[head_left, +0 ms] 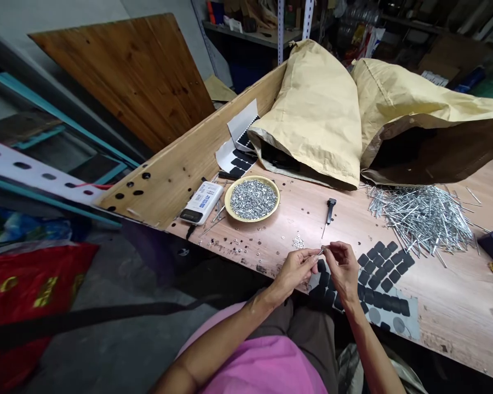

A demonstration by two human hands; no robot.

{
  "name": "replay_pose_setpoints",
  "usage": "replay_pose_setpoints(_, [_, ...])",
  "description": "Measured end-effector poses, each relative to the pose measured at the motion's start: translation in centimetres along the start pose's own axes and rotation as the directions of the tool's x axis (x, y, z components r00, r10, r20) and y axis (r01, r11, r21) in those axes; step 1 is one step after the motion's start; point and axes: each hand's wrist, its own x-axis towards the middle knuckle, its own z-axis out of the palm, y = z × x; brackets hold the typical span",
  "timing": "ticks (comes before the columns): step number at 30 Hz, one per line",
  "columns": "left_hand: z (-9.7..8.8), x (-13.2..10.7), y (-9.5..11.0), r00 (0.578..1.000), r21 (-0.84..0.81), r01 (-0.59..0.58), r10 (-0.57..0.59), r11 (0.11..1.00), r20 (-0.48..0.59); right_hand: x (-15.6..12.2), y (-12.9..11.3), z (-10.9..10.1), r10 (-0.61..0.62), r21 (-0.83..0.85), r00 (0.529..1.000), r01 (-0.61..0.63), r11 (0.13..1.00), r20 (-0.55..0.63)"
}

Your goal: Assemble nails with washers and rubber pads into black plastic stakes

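My left hand (298, 268) is closed in a pinch on a thin metal rod, only a short shiny bit of which shows between the fingertips. Right beside it, the fingers of my right hand (343, 268) pinch together at the rod's end; whatever is in them is too small to make out. A small heap of nuts (298, 242) lies on the table just beyond my left hand. Under and beside my hands are black rounded pads (381, 272), some on a grey backing sheet (413, 317). A black tool with a thin shaft (330, 211) lies farther off.
A yellow bowl (273, 213) holds many small metal nuts. Beside it sits a white device (207, 197). Metal rods (431, 216) are piled at the right, before two large paper sacks (316, 109). A wooden board (213, 128) edges the table (472, 306) at the left.
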Motion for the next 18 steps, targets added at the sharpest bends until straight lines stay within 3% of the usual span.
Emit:
replay_pose_setpoints(3, [0.4,0.0,-0.3,1.0,-0.001,0.014,-0.014,1.0,0.014,-0.5,-0.1,-0.8,-0.202,-0.168,0.979,0.199,0.965,-0.002])
replay_pose_setpoints(6, [0.7,-0.2,-0.6,0.999,0.021,0.047,-0.048,0.999,0.018,-0.8,-0.3,-1.9,-0.355,-0.312,0.922,0.386,0.868,0.154])
replay_pose_setpoints(8, [0.8,-0.3,-0.6,0.997,0.056,0.063,-0.065,0.996,0.031,-0.9,-0.5,-2.6,-0.365,-0.34,0.897,0.434,0.834,0.249])
replay_pose_setpoints(13, [0.5,-0.7,-0.2,0.986,0.129,0.065,-0.084,0.989,0.143,0.0,-1.2,-4.4,-0.197,-0.289,0.931,0.289,0.913,0.307])
replay_pose_setpoints(18, [0.4,-0.8,0.1,0.956,0.146,0.131,-0.164,0.981,0.244,0.9,-1.8,-5.8,-0.127,-0.177,0.889,0.225,0.958,0.44])
